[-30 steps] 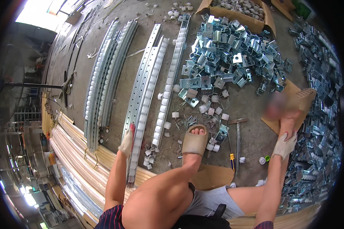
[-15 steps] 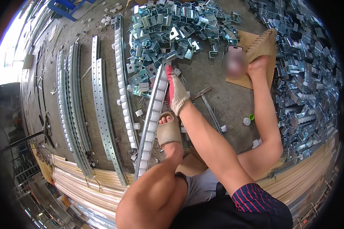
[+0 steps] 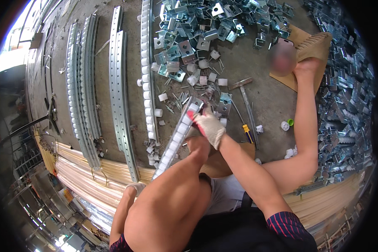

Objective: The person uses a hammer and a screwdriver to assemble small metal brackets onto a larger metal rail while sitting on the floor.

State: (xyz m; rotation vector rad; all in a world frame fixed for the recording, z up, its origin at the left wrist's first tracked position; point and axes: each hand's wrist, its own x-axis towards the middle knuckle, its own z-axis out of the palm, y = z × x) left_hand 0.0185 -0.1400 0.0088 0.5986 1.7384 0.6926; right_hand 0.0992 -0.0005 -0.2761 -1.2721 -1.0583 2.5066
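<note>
Right hand: gloved, now gripping the far end of the roller rail, lifted over the knee.
Left hand: gloved, supports its near end; grip unclear.
Change: rail no longer on the floor.
Nearby: hammer, bracket pile.

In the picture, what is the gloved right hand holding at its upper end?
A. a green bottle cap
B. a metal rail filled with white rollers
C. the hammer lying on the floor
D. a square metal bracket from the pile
B: the right hand grips the top end of the roller rail, which slants down toward the knee, while the hammer lies untouched on the floor beside it.
</note>
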